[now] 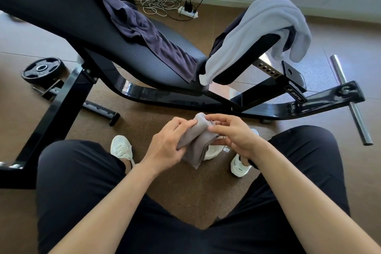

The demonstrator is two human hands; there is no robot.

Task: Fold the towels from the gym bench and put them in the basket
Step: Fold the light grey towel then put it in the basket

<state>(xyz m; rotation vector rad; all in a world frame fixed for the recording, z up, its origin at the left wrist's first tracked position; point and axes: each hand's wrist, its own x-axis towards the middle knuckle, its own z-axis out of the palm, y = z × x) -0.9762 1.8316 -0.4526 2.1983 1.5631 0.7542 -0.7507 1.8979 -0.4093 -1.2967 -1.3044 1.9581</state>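
Note:
A small grey-brown towel [199,140] hangs bunched between my hands, above the floor in front of my knees. My left hand [168,143] grips its left side with curled fingers. My right hand [233,134] pinches its upper right part. On the black gym bench [132,47] lies a crumpled dark purple towel [148,33] along the backrest. A light grey towel [257,33] is draped over the raised seat pad on the right. No basket is in view.
The bench's black frame [185,101] curves across the floor ahead of me. A weight plate [42,69] lies at the left, a steel bar [350,99] at the right. A power strip [187,11] with tangled cables sits by the far wall.

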